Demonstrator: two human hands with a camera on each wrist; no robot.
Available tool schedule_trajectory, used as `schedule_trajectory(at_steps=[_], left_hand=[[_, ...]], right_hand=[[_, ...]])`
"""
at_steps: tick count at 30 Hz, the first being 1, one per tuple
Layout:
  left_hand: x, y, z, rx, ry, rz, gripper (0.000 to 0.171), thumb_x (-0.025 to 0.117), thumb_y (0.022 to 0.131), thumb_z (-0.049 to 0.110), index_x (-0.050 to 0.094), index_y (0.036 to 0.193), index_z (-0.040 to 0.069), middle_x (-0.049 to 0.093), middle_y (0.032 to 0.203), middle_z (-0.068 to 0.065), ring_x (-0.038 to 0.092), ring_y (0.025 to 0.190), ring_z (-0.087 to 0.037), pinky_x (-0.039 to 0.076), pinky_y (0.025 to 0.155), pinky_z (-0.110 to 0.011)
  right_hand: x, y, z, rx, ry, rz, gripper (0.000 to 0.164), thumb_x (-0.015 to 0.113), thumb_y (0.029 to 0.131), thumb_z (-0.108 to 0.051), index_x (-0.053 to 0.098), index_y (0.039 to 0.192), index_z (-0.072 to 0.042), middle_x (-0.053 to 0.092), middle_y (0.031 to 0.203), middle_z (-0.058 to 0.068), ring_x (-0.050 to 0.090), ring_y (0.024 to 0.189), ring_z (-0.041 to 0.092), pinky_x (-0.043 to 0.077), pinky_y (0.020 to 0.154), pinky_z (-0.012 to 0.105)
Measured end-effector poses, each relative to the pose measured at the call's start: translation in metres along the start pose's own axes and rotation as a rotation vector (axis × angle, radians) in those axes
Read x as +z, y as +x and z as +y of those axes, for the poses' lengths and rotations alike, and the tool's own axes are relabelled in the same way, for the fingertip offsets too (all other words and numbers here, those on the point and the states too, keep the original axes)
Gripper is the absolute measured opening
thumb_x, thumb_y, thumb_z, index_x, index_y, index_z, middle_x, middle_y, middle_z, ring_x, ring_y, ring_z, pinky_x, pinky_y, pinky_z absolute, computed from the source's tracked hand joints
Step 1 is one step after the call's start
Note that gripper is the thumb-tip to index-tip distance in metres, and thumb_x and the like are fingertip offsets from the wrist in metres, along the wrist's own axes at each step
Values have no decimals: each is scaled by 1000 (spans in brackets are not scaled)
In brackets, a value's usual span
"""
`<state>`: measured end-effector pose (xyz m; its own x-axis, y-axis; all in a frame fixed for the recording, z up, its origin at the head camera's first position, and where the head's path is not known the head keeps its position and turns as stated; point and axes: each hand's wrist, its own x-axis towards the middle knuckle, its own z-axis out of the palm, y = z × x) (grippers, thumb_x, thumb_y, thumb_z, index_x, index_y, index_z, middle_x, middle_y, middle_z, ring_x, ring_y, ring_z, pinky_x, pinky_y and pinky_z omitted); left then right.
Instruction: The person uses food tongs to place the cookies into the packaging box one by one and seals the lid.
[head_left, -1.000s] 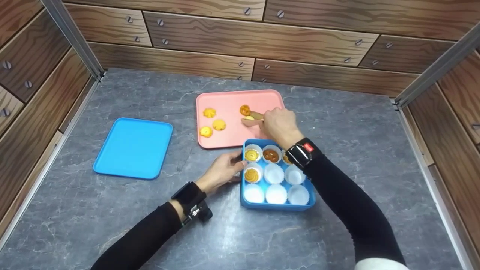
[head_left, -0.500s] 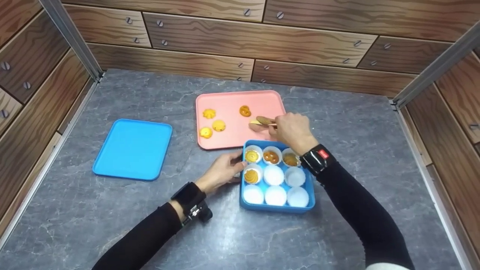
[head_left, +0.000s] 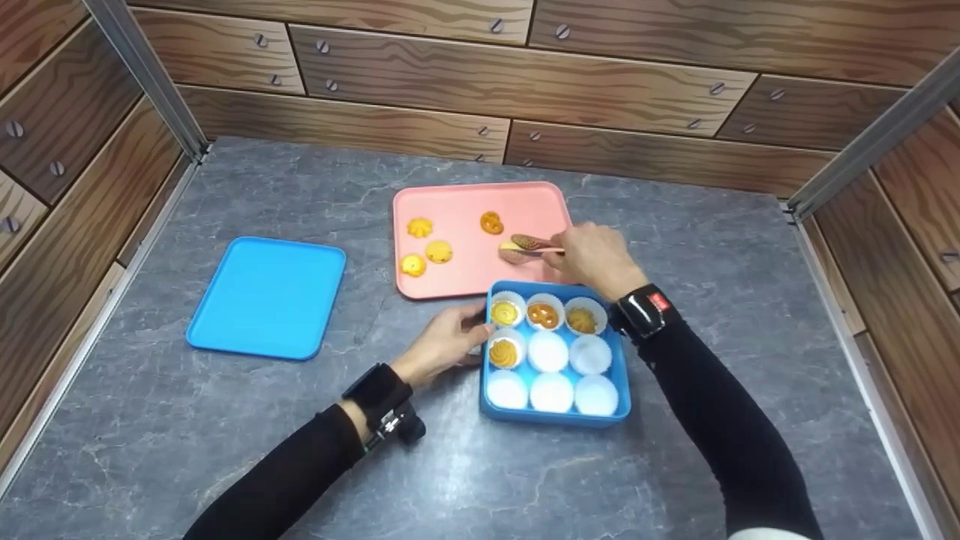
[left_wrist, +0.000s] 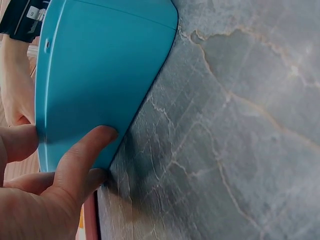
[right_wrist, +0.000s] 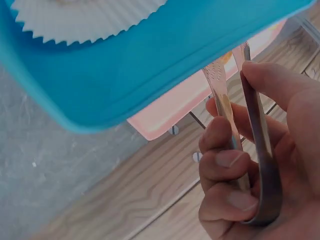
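Note:
My right hand [head_left: 596, 259] holds metal tongs [right_wrist: 260, 150] over the right part of a pink tray [head_left: 457, 281]. Between the tong tips shows a pale yellow piece [head_left: 510, 245]. My left hand [head_left: 442, 345] grips the left side of a blue box [head_left: 555, 420], thumb at the rim and fingers against the outer wall [left_wrist: 95, 65]. White paper cups fill the box in rows. Small cookies sit in the back row's cups, a pretzel-shaped one [head_left: 543, 315] in the middle, and a swirled cookie [head_left: 503, 352] lies in the middle row's left cup.
On the tray are a pretzel-shaped cookie [head_left: 491, 223], a flower-shaped one [head_left: 419, 227], a round one [head_left: 439, 251] and another yellow cookie [head_left: 412, 265]. A flat blue lid [head_left: 266, 296] lies at left on the grey table. Wood-patterned walls [head_left: 412, 97] enclose the table.
My right hand has moved right and slightly toward me with the tongs, the yellow piece travelling between their tips away from the pretzel-shaped cookie. The left hand stays on the box.

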<state>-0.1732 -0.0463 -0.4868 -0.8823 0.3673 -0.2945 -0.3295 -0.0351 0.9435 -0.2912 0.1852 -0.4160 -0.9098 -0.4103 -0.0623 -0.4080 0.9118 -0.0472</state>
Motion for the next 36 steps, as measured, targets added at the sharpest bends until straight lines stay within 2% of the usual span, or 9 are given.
schedule_trajectory(at_steps=[5,12,15,21,27,36], left_hand=[[-1,0,2,-20,-3,5,62,56,105,7,29,160,-2,42,157,-24,58,130,-36,61,98,-45],[-1,-1,3,-19,12,10,62,57,105,8,29,160,-1,41,159,-23,58,129,-36,61,98,-44],[-1,-1,3,-18,5,7,62,57,105,7,30,160,0,40,160,-22,59,129,-35,61,97,-44],[-2,1,2,-25,-9,8,62,57,105,7,30,160,1,42,158,-22,58,130,-34,60,98,-42],[1,1,1,-7,-3,21,61,56,106,8,30,160,-1,42,158,-23,58,131,-34,60,99,-42],[5,-2,-4,-3,39,63,60,54,107,9,29,161,1,36,163,-19,55,134,-32,59,100,-37]], right_hand=[[-2,2,8,52,141,-80,38,67,103,-35,73,129,-9,73,103,12,62,80,27,50,65,36],[-5,-4,13,58,151,-72,44,68,102,-32,68,135,-4,72,123,18,68,103,33,59,86,48],[-7,-7,14,36,137,-44,43,69,102,-33,69,134,-4,73,120,17,69,102,33,60,85,49],[-12,-21,13,-47,119,21,39,68,102,-32,72,129,-4,74,108,17,70,87,30,60,72,45],[-21,-43,16,-112,148,127,35,69,102,-31,74,127,-7,72,90,11,63,70,23,52,58,37],[-26,-75,25,-145,175,196,40,71,100,-32,71,133,-9,75,102,11,69,85,27,60,68,46]])
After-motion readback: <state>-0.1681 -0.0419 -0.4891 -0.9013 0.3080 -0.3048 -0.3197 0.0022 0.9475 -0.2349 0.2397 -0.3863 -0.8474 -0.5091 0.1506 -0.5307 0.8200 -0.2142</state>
